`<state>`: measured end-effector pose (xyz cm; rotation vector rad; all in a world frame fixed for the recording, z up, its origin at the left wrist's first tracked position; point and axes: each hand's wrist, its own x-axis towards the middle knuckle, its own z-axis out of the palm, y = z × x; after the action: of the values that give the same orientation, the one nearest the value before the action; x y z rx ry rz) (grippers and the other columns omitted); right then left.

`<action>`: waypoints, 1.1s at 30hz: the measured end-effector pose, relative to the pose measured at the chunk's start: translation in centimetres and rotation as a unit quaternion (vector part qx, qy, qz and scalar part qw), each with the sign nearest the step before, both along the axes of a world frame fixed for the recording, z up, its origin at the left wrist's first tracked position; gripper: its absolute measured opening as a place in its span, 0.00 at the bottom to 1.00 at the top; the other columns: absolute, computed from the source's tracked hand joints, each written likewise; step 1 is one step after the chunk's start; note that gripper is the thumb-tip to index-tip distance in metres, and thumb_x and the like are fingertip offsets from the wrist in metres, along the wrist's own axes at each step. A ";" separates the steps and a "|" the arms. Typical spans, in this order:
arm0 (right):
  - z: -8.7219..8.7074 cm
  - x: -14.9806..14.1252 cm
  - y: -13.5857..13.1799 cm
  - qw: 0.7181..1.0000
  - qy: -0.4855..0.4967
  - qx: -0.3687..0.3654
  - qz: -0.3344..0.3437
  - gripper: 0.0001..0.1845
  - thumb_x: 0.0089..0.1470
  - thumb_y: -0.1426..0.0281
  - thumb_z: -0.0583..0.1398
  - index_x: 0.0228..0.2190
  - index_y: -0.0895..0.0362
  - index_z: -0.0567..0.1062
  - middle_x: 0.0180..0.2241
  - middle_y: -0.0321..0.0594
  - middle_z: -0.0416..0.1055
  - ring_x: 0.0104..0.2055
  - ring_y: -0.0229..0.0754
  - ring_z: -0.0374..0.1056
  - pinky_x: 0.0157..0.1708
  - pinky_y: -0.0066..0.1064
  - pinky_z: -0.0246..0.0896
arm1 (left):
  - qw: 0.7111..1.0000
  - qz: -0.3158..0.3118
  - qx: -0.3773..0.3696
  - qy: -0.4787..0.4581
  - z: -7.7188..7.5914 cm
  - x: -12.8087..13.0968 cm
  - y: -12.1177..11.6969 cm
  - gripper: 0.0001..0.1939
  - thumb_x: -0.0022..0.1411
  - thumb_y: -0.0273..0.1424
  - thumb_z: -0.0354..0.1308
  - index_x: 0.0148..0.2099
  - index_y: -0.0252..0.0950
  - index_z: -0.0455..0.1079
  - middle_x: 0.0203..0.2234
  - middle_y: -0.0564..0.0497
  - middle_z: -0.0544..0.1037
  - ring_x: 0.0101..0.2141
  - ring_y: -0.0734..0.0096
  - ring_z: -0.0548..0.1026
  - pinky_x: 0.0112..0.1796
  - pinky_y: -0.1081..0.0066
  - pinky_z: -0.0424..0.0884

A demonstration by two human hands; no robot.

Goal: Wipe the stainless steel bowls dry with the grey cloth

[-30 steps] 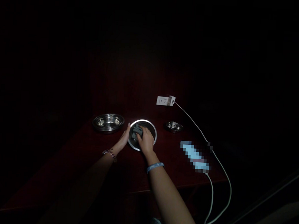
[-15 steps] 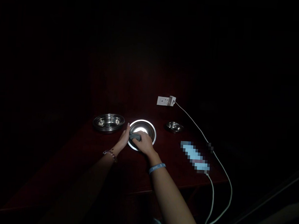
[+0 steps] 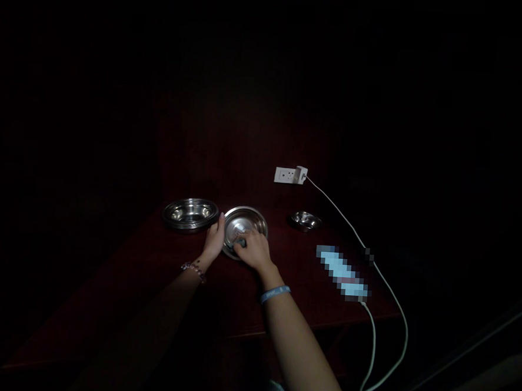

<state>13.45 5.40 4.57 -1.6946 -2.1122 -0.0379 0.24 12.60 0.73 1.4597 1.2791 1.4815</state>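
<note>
A shiny metal bowl (image 3: 256, 217) is tilted a little between my two hands, above or on the dark red table (image 3: 219, 305). My left hand (image 3: 215, 238) grips the bowl's left rim, thumb pointing up; its other fingers are hidden behind the bowl. Inside the bowl, my right hand (image 3: 255, 249) presses a bunched grey-green cloth (image 3: 240, 242) against the lower part of the inner wall. Most of the cloth is covered by the fingers.
To the left stands a stack of metal bowls (image 3: 190, 213). A smaller metal bowl (image 3: 305, 221) sits at the right. Nearer lies a blurred-out phone (image 3: 342, 273) on a white cable (image 3: 391, 295), which runs to a charger (image 3: 300, 175) in the wall socket (image 3: 284, 175).
The bowl has shifted slightly left and its tilt has changed, so the bright glare is gone. My right hand has moved the cloth from the left rim down into the bowl.
</note>
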 end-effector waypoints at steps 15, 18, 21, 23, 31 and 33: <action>0.0 0.9 0.1 0.983 -0.039 0.107 -0.143 0.20 0.59 0.74 0.57 0.52 0.55 0.74 0.55 0.51 0.70 0.55 0.53 0.61 0.52 0.42 0.55 | 0.999 -0.040 -0.028 0.007 0.7 0.2 -0.8 0.31 0.67 0.52 0.40 0.33 0.35 0.75 0.23 0.45 0.79 0.33 0.58 0.79 0.39 0.64 0.73; 0.0 1.0 0.0 0.981 -0.009 0.127 -0.148 0.26 0.57 0.78 0.56 0.57 0.56 0.70 0.56 0.50 0.69 0.54 0.52 0.62 0.52 0.41 0.57 | 0.997 -0.059 -0.042 -0.011 0.5 0.3 -0.6 0.32 0.66 0.53 0.41 0.35 0.34 0.76 0.24 0.44 0.80 0.35 0.57 0.80 0.41 0.64 0.74; 0.0 1.0 0.1 0.983 0.025 0.127 -0.130 0.30 0.57 0.79 0.55 0.60 0.55 0.67 0.58 0.49 0.67 0.55 0.52 0.61 0.54 0.41 0.57 | 0.995 -0.077 -0.052 -0.028 0.3 0.5 -0.4 0.32 0.66 0.53 0.41 0.38 0.33 0.77 0.27 0.43 0.81 0.37 0.56 0.80 0.44 0.63 0.73; 0.0 1.0 0.2 0.985 0.055 0.121 -0.108 0.31 0.57 0.80 0.55 0.62 0.56 0.66 0.59 0.49 0.67 0.58 0.52 0.60 0.57 0.41 0.56 | 0.994 -0.088 -0.054 -0.035 0.3 0.6 -0.4 0.33 0.66 0.54 0.42 0.40 0.32 0.77 0.28 0.43 0.82 0.38 0.57 0.80 0.46 0.63 0.72; -0.5 0.8 0.4 0.987 0.129 0.094 -0.026 0.31 0.56 0.79 0.54 0.61 0.56 0.67 0.58 0.44 0.70 0.59 0.48 0.62 0.62 0.40 0.57 | 0.993 -0.094 -0.045 -0.049 0.7 0.8 -0.7 0.33 0.65 0.55 0.44 0.43 0.32 0.78 0.29 0.43 0.82 0.39 0.56 0.80 0.48 0.61 0.73; -0.7 0.7 0.5 0.984 0.153 0.092 -0.008 0.31 0.56 0.78 0.55 0.61 0.54 0.68 0.58 0.42 0.71 0.59 0.47 0.63 0.62 0.40 0.57 | 0.994 -0.086 -0.037 -0.049 0.7 0.8 -0.8 0.33 0.65 0.55 0.44 0.43 0.32 0.78 0.30 0.42 0.82 0.39 0.56 0.80 0.48 0.61 0.73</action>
<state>14.16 5.90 3.83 -1.5023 -1.8116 0.0220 1.07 11.85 1.42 1.3953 1.1090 1.3608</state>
